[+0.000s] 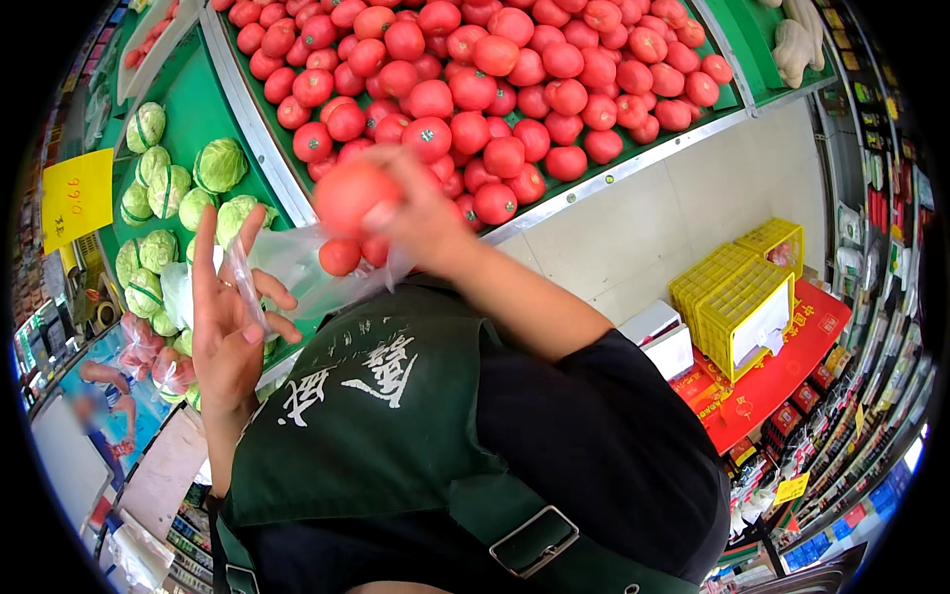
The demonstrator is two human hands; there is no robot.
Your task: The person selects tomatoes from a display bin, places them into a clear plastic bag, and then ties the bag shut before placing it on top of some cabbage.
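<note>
My right hand [415,215], blurred, grips a large red tomato [355,197] just above a clear plastic bag [293,260]. A couple of tomatoes [340,257] lie in the bag. My left hand [234,312] has its fingers spread around the bag's mouth, with the film hooked over them. A ring sits on one finger. Past my hands, a heap of tomatoes [475,89], some with small stickers, fills a green display bin.
Cabbages [169,189] lie on the green shelf at left, by a yellow price sign [78,199]. A metal rim [616,178] edges the tomato bin. Yellow crates [731,304] stand on a red surface [801,356] at right. Squashes [794,48] lie at the top right.
</note>
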